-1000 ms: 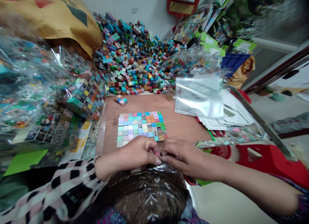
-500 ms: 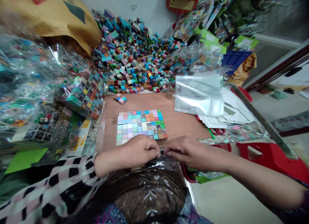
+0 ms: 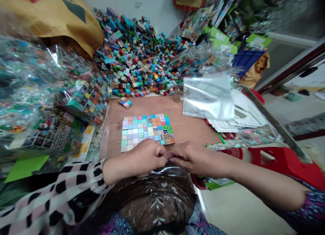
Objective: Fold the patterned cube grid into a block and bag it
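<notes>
Right at the near edge of the table, the left hand [image 3: 147,157] and the right hand [image 3: 194,157] meet fingertip to fingertip. Both are pinched tight on the top edge of a clear bag [image 3: 169,169], which hangs just below the knuckles, against the person's lap. What's inside the bag, I can't tell.

Just beyond the fingers, almost touching the left hand, lies a flat grid of coloured cubes [image 3: 147,128] on the brown board [image 3: 188,126]. Further out from the left hand sits a small cluster of cubes [image 3: 124,102], on its own. Well beyond both hands a huge pile of loose cubes [image 3: 137,55] banks up against the wall.

Out past the right hand there's a stack of empty clear bags [image 3: 208,96] lying on white cards [image 3: 243,121]. To the right of the right forearm, a red stool [image 3: 286,164]. Off to the left of the left hand, packed bags of cubes [image 3: 87,98] are heaped up, with a yellow sack [image 3: 50,18] above them.
</notes>
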Action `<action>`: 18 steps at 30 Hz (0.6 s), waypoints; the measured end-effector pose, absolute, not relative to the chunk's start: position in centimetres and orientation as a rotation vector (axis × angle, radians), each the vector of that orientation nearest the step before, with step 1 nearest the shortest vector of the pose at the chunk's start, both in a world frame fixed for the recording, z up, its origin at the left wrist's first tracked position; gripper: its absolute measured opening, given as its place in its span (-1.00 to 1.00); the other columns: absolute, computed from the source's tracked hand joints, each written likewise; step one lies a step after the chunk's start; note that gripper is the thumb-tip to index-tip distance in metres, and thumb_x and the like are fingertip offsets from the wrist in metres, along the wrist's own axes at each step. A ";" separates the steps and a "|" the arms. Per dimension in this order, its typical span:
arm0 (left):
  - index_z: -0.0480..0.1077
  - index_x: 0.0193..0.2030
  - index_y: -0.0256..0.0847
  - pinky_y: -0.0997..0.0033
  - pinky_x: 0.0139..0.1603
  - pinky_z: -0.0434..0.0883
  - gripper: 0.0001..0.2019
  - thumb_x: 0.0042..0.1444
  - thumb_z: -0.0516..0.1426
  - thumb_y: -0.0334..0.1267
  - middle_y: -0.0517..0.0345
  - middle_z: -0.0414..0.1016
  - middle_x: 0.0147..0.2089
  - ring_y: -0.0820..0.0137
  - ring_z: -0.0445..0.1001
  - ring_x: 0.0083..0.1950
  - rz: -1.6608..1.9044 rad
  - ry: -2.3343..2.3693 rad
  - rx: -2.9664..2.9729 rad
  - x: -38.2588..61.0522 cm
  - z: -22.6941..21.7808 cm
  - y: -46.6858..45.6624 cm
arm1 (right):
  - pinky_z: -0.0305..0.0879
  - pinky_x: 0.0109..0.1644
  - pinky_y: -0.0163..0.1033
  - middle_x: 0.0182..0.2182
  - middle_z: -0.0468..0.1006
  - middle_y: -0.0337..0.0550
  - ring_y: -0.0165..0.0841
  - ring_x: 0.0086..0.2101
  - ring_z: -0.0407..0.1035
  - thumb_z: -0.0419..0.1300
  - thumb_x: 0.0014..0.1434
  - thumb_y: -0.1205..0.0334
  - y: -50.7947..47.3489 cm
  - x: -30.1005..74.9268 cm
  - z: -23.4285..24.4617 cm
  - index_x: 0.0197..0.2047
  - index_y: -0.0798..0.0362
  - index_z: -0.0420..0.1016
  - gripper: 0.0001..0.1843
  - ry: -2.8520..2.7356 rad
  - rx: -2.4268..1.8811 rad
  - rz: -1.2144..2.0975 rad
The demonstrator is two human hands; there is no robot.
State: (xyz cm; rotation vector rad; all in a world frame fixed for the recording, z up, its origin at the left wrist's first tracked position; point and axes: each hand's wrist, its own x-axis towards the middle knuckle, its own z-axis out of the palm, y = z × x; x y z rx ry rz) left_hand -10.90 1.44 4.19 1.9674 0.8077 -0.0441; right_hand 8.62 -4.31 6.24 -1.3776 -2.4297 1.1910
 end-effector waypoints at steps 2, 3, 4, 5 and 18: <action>0.43 -0.55 -0.23 0.46 -0.48 0.08 -0.87 -0.10 0.07 -0.38 0.30 0.24 -0.62 0.51 0.19 -0.51 -0.044 0.810 2.014 -10.8 4.2 1.4 | 0.21 -0.22 -0.25 -0.26 0.60 -0.02 -0.34 -0.29 0.40 0.03 0.32 0.34 -4.4 8.5 6.0 -0.16 0.11 0.53 -0.77 -2.472 -1.351 1.127; 0.41 -0.57 -0.23 0.46 -0.49 0.06 -0.87 -0.10 0.07 -0.38 0.31 0.21 -0.63 0.52 0.18 -0.52 -0.040 0.807 2.033 -10.8 4.2 1.4 | 0.22 -0.20 -0.24 -0.24 0.60 0.00 -0.32 -0.27 0.41 0.03 0.31 0.36 -4.4 8.5 5.9 -0.14 0.11 0.52 -0.77 -2.490 -1.342 1.088; 0.38 -0.59 -0.23 0.46 -0.50 0.04 -0.87 -0.09 0.07 -0.39 0.31 0.20 -0.64 0.52 0.17 -0.53 -0.037 0.804 2.052 -10.7 4.3 1.3 | 0.23 -0.19 -0.23 -0.23 0.60 0.02 -0.30 -0.26 0.42 0.03 0.29 0.39 -4.5 8.5 5.8 -0.12 0.11 0.51 -0.77 -2.507 -1.334 1.054; 0.35 -0.61 -0.22 0.46 -0.51 0.02 -0.86 -0.08 0.07 -0.39 0.31 0.18 -0.65 0.53 0.17 -0.54 -0.035 0.803 2.070 -10.7 4.3 1.3 | 0.23 -0.18 -0.22 -0.22 0.60 0.03 -0.29 -0.24 0.42 0.03 0.26 0.42 -4.7 8.4 5.6 -0.11 0.12 0.49 -0.76 -2.521 -1.329 1.026; 0.32 -0.59 -0.22 0.41 -0.47 0.05 -0.90 -0.11 0.09 -0.38 0.30 0.19 -0.63 0.52 0.14 -0.54 -0.196 0.838 2.169 -9.7 3.6 1.1 | 0.21 -0.16 -0.17 -0.19 0.55 0.11 -0.23 -0.21 0.39 -0.03 0.19 0.45 -6.1 8.4 3.4 -0.10 0.19 0.40 -0.74 -2.491 -1.339 0.968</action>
